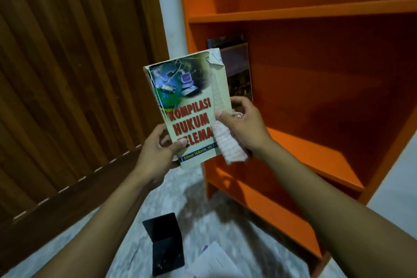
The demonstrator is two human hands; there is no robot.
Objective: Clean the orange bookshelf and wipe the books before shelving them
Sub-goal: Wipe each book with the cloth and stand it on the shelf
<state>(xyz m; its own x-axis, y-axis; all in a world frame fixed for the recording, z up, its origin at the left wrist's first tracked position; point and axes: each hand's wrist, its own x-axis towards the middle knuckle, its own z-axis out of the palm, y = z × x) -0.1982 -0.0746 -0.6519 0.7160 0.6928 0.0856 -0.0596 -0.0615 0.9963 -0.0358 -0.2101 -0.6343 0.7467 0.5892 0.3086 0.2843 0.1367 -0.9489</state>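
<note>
A person holds a book (191,106) up in front of the orange bookshelf (316,10), both bare arms reaching in from the near edge. The left hand (158,153) grips the book's lower left corner, thumb pressed on the front cover and fingers curled behind. The right hand (241,122) clasps the book's right edge together with a cloth (228,144), white with thin red lines; the thumb pins the cloth against the cover and the loose end hangs down below the hand. The cover is pale, with red lettering and a picture of computers at the top, and its upper right corner is torn and folded over. The book tilts slightly to the left.

Behind it, on the middle shelf, a second book (237,70) stands upright against the bookshelf's left wall, its dark cover facing out. The shelf boards to the right lie bare.

On the pale marbled floor (225,221) near the person, a black bookend (164,244) stands bent in an L, and white papers (216,262) lie just right of it. A brown slatted door (67,74) fills the left side.
</note>
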